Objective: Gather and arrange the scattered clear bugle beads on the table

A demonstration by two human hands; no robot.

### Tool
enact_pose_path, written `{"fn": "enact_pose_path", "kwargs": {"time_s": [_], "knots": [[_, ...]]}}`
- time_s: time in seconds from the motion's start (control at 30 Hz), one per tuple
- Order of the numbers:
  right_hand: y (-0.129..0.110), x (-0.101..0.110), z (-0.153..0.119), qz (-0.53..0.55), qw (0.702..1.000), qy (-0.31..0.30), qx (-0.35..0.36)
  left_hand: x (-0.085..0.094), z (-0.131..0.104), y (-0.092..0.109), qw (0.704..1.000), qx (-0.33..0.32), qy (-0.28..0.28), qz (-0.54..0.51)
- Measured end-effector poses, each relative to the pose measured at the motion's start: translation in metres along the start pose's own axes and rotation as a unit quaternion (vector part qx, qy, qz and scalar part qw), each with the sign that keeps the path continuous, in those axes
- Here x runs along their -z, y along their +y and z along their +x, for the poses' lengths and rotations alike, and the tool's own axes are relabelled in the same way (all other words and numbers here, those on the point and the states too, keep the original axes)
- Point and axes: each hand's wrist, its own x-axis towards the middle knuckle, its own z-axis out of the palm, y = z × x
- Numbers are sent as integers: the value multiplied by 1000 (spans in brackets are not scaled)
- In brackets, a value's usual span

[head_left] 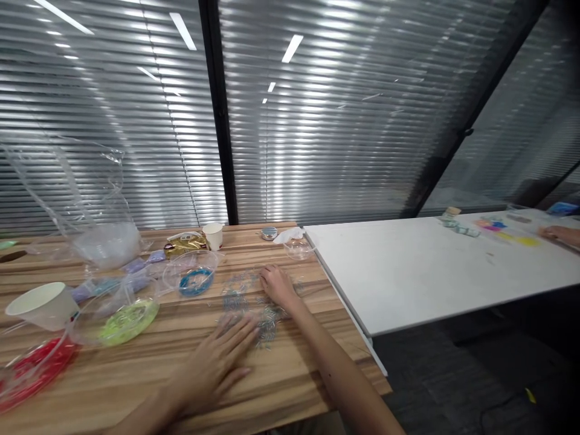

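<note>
Many small, thin grey-blue pieces (234, 300), too small to name, lie scattered on the wood-grain table (272, 393). At the near left edge of the scatter, my left hand (217, 359) rests palm down, its fingers stretched out and its fingertips close to the pieces. My right hand (277, 285) is on the far right side of the scatter. Its fingers bend loosely down towards the table beside the pieces, and their tips are partly hidden. Nothing shows held in either hand.
Left of the hands are clear dishes with blue rings (196, 282), yellow-green material (129, 322) and red material (36, 368). Paper cups (43, 304), a gold packet (185, 243) and a clear bag (106, 241) stand around. A white table (408, 272) adjoins; another person's hand (562, 234) is far right.
</note>
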Motion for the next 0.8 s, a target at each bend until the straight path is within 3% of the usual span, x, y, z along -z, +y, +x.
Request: {"fn": "enact_pose_path", "kwargs": {"time_s": [0.17, 0.27, 0.4, 0.5, 0.63, 0.8], "knots": [[6, 12, -11, 42, 999, 24, -2, -6, -68, -7, 987, 134, 65, 54], [28, 11, -32, -6, 999, 21, -28, -17, -77, -12, 977, 185, 76, 67], [67, -3, -59, -89, 984, 68, -141, -30, -49, -21, 982, 170, 71, 45], [82, -17, -66, -94, 981, 59, -159, -39, -17, -29, 983, 167, 71, 19], [74, -28, -60, -31, 994, 16, -108, -49, 20, -36, 984, 174, 47, -20], [41, -33, -44, 79, 997, -10, 13, -51, 46, -37, 986, 158, -1, -51]]}}
